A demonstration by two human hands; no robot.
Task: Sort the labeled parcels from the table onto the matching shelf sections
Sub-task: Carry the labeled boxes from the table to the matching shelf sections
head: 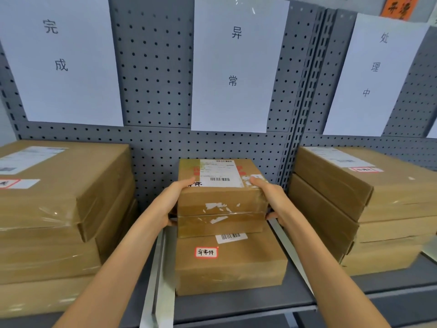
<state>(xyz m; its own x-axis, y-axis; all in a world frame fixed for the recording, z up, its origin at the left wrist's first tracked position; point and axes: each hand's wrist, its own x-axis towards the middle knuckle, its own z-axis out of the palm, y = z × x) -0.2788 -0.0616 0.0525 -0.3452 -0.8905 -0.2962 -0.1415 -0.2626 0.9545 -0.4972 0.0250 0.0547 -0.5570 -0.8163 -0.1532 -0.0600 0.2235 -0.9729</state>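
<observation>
Both our hands, left point(169, 204) and right point(274, 202), clamp the small parcel point(222, 197); lower squarely onto the labeled box point(230, 263) beneath.

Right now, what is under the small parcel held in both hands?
Under the small parcel, held by the left hand and right hand, lies a larger brown parcel with a red-bordered label. Its rear top is covered, so contact is unclear.
</observation>
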